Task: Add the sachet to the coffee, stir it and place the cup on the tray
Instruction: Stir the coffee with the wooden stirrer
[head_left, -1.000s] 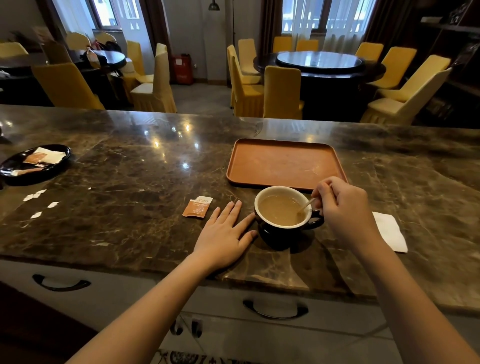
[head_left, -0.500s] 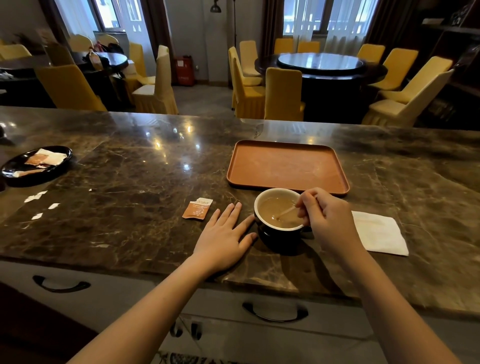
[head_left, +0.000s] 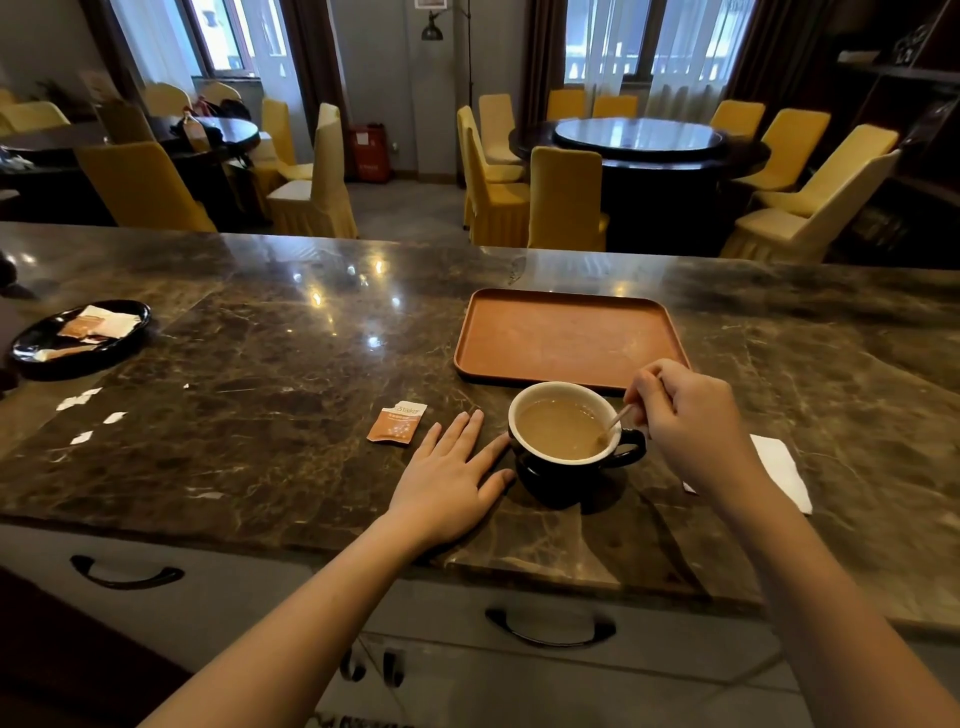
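A dark cup with a white inside holds milky coffee and stands on the marble counter, just in front of the orange tray. My right hand pinches a thin wooden stirrer whose lower end dips into the coffee at the cup's right side. Flat on the counter lies my left hand, fingers spread, its thumb touching the cup's left side. A torn orange sachet lies left of my left hand.
A white napkin lies right of the cup, partly under my right wrist. A black dish with sachets sits at the far left, with white paper scraps in front of it. Beyond the counter are yellow chairs and round tables.
My right hand swung the stirrer from the cup's right side to the left and back to the right. The left hand and the cup stayed in place.
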